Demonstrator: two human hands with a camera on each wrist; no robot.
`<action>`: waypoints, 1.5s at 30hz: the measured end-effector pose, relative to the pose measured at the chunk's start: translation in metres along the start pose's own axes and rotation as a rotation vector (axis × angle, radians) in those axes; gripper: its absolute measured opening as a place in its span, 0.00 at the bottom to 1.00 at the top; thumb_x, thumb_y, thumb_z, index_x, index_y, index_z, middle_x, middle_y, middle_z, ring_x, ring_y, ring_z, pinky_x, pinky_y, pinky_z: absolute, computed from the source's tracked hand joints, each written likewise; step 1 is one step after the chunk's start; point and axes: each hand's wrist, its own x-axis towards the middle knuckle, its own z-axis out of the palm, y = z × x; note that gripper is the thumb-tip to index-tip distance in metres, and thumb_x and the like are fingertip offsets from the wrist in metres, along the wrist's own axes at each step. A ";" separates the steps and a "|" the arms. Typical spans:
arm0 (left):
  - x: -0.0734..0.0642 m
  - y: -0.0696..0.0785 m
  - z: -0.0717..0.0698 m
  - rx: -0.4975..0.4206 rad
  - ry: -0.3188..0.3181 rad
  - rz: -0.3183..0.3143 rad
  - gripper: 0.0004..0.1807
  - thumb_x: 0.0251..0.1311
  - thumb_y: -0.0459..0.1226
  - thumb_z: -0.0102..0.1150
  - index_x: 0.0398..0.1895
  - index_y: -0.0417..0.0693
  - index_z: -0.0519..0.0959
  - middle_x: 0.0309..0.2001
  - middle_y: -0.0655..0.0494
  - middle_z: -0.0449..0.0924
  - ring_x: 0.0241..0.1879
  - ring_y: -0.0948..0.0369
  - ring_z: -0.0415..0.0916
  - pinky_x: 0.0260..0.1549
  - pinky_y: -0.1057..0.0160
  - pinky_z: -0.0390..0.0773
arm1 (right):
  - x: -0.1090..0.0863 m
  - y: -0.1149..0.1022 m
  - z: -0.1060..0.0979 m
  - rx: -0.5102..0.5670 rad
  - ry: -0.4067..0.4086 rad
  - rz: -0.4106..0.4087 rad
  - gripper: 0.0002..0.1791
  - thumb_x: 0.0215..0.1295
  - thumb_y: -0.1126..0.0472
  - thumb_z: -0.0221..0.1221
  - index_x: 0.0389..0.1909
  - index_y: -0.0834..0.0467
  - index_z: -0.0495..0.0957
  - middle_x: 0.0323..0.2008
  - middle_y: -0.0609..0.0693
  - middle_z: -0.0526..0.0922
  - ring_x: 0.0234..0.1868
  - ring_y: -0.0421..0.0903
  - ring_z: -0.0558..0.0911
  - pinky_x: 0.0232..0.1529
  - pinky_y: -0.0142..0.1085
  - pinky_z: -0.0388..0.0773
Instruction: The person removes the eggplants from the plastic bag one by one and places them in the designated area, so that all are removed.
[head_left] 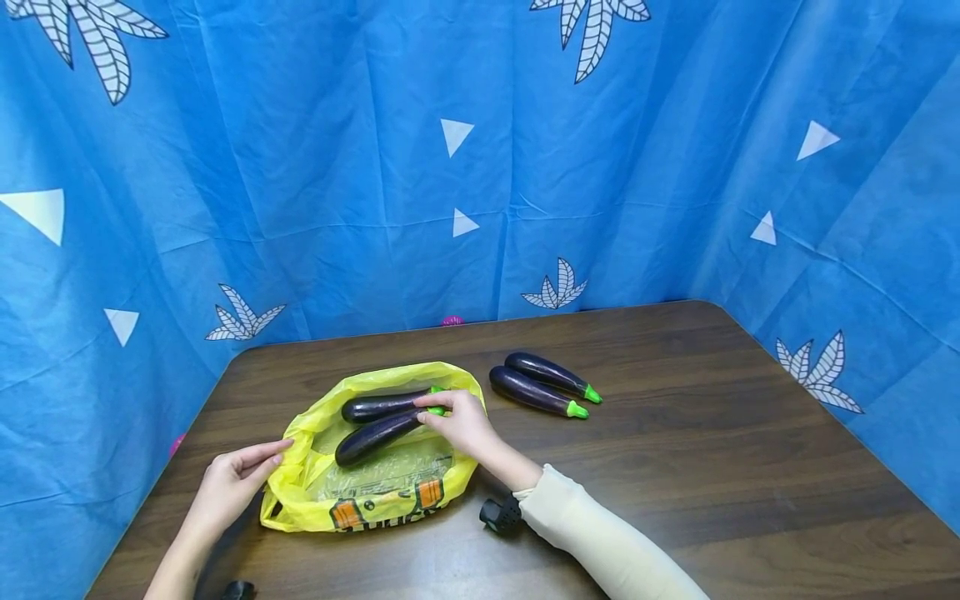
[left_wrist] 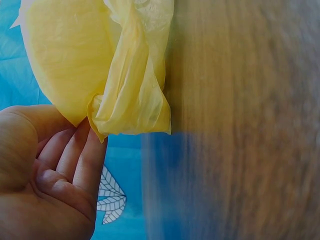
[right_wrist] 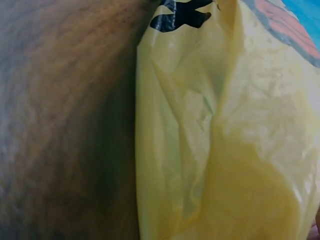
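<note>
A yellow plastic bag (head_left: 307, 515) lies with its mouth spread wide on the table. My left hand (head_left: 228, 486) pinches the bag's left rim between thumb and fingers; the gathered yellow film (left_wrist: 130, 100) fills the top of the left wrist view. Over the right side of the bag, my right hand (head_left: 463, 429) holds a dark purple eggplant (head_left: 375, 439) near its green stem end. Beside it in the bag lies another eggplant (head_left: 382, 407), its stem partly behind the fingers. The right wrist view shows mostly the bag's outer wall (right_wrist: 250, 165), hiding the grasp.
Behind the bag and to its right, two more eggplants (head_left: 525, 392) lie side by side on the brown wooden table (head_left: 712, 467). A black wrist device (head_left: 500, 515) sits under the right forearm. Blue patterned curtain (head_left: 375, 167) stands around the table's far and side edges.
</note>
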 end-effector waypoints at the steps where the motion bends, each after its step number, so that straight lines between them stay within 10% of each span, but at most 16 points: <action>1: 0.000 0.000 0.000 -0.001 -0.001 -0.001 0.12 0.63 0.30 0.56 0.46 0.30 0.80 0.43 0.43 0.81 0.41 0.80 0.71 0.34 0.78 0.75 | 0.000 0.000 -0.001 0.007 0.003 -0.001 0.11 0.57 0.67 0.64 0.42 0.61 0.84 0.42 0.51 0.84 0.40 0.40 0.79 0.34 0.28 0.75; 10: 0.000 0.002 0.001 -0.008 -0.013 -0.017 0.13 0.63 0.30 0.56 0.47 0.29 0.79 0.43 0.39 0.80 0.41 0.78 0.73 0.34 0.78 0.75 | -0.006 -0.010 -0.013 0.036 0.036 0.030 0.11 0.59 0.64 0.64 0.43 0.60 0.84 0.41 0.50 0.84 0.13 0.36 0.61 0.17 0.26 0.64; 18: 0.000 0.001 0.001 -0.009 -0.012 -0.012 0.13 0.63 0.31 0.56 0.47 0.29 0.79 0.44 0.40 0.80 0.41 0.79 0.72 0.34 0.77 0.75 | -0.007 -0.018 -0.024 0.040 0.049 0.011 0.11 0.60 0.64 0.63 0.43 0.60 0.84 0.42 0.49 0.84 0.43 0.39 0.78 0.38 0.31 0.76; 36: -0.002 0.001 0.001 -0.002 -0.015 -0.010 0.13 0.63 0.31 0.56 0.47 0.29 0.79 0.44 0.43 0.81 0.42 0.80 0.70 0.35 0.79 0.74 | -0.011 -0.011 -0.053 0.067 0.099 0.034 0.11 0.60 0.64 0.63 0.43 0.60 0.84 0.43 0.50 0.83 0.29 0.40 0.74 0.21 0.28 0.66; 45: -0.001 -0.001 0.001 -0.010 -0.016 -0.001 0.13 0.63 0.30 0.56 0.47 0.29 0.79 0.43 0.43 0.81 0.42 0.80 0.71 0.35 0.79 0.74 | -0.013 -0.006 -0.069 0.073 0.148 0.029 0.11 0.60 0.64 0.63 0.44 0.61 0.84 0.42 0.49 0.84 0.36 0.41 0.78 0.30 0.28 0.75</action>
